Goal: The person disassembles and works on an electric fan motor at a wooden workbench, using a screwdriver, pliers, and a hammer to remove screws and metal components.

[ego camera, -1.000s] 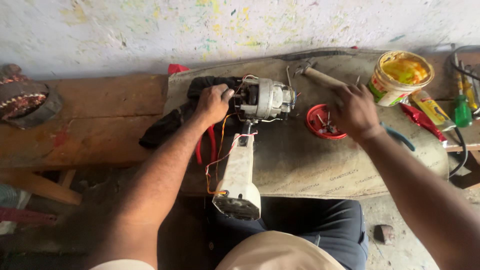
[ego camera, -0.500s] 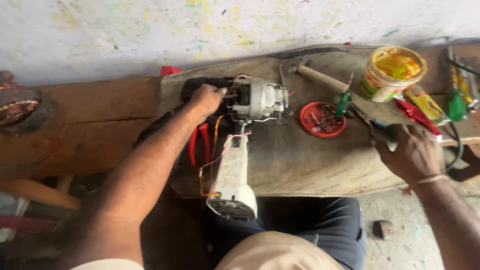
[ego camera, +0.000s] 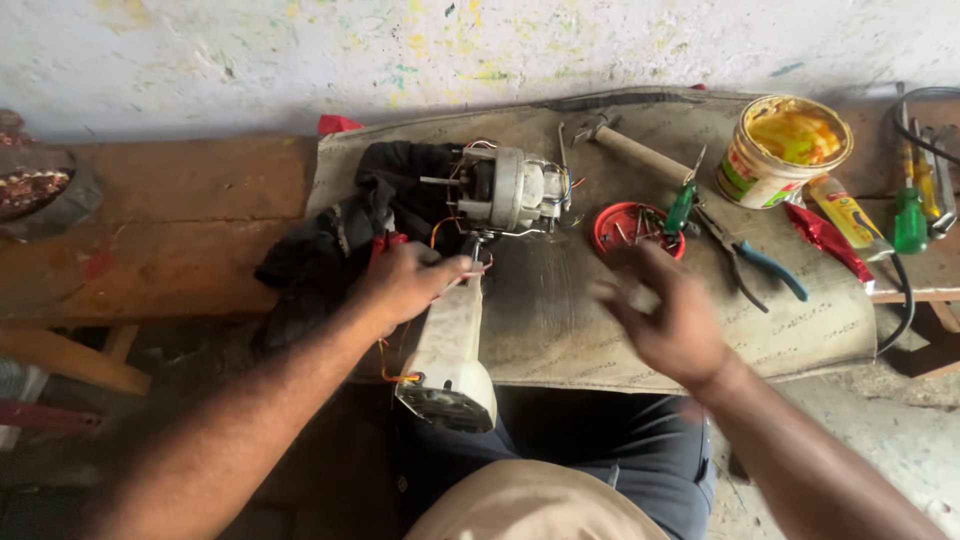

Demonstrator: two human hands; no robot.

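Two hands: both over the grey mat (ego camera: 560, 320).
Left hand (ego camera: 405, 282): fingers curled onto the white fan neck (ego camera: 452, 335), beside orange wires.
Right hand (ego camera: 668, 320): blurred, fingers spread, holding nothing, just below the red lid (ego camera: 612, 225).
Fan motor (ego camera: 515, 190): on the mat, against black cloth (ego camera: 330, 250).
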